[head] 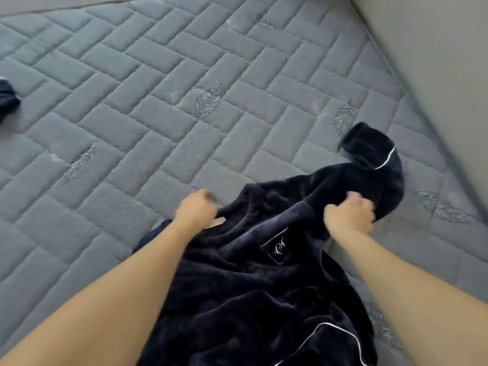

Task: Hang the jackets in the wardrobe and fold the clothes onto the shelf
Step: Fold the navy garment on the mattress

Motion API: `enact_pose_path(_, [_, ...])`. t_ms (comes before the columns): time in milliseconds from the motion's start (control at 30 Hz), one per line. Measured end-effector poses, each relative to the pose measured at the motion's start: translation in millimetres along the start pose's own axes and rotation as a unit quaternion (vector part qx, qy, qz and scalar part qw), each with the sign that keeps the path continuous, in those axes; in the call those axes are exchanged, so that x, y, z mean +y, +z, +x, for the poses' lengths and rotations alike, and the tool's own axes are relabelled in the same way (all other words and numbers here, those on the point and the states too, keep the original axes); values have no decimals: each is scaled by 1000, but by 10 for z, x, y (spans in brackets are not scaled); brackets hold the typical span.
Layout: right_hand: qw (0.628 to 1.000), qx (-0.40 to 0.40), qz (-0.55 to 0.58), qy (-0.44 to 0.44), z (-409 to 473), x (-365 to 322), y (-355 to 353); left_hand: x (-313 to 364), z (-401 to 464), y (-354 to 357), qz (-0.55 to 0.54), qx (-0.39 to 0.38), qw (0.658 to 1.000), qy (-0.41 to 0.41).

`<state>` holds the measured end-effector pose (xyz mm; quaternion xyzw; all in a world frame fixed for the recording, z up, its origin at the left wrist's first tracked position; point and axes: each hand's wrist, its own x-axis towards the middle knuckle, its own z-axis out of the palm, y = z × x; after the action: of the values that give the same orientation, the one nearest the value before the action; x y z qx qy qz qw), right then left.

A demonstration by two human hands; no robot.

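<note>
Head view, left hand [196, 210] and right hand [349, 212] gripping garment [253, 291]

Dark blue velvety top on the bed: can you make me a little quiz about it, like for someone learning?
1. True or false: the dark blue top lies on a grey quilted mattress.
2. Which hand has a grip on the fabric near the sleeve with white piping: A) left hand B) right hand C) neither?
3. Fill in: another dark garment peeks in at the ____ edge of the view.

Key: 1 true; 2 B; 3 left.
</note>
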<state>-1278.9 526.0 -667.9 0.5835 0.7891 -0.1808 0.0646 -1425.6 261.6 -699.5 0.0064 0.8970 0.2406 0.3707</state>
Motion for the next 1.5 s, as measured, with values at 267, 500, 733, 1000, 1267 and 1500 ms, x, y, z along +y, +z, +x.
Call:
enact_pose_path(267, [767, -200, -227, -566, -1253, -1063, 1247, -1371, -348, -386, -99, -98, 985, -98])
enact_pose_path(500, [622, -211, -512, -553, -1530, -1499, 1234, -1707, -689, -591, -294, -296, 905, -82])
enact_pose_path(733, [748, -124, -407, -509, -1566, -2370, 920, -1581, -658, -1535, -89, -386, 910, -124])
enact_pose_path(1000, [868, -20, -253, -427, -1607, -3026, 866, -1684, -288, -2335, -97, -270, 957, 50])
enact_pose_path(1267, [657, -137, -442, -595, -2461, -2816, 1493, -2246, -274, -1688, -22, -73, 993, 92])
enact_pose_path(1500, [790, -70, -349, -499, -2534, -3184, 1387, -2291, -528, -2036, 211, -310, 927, 5])
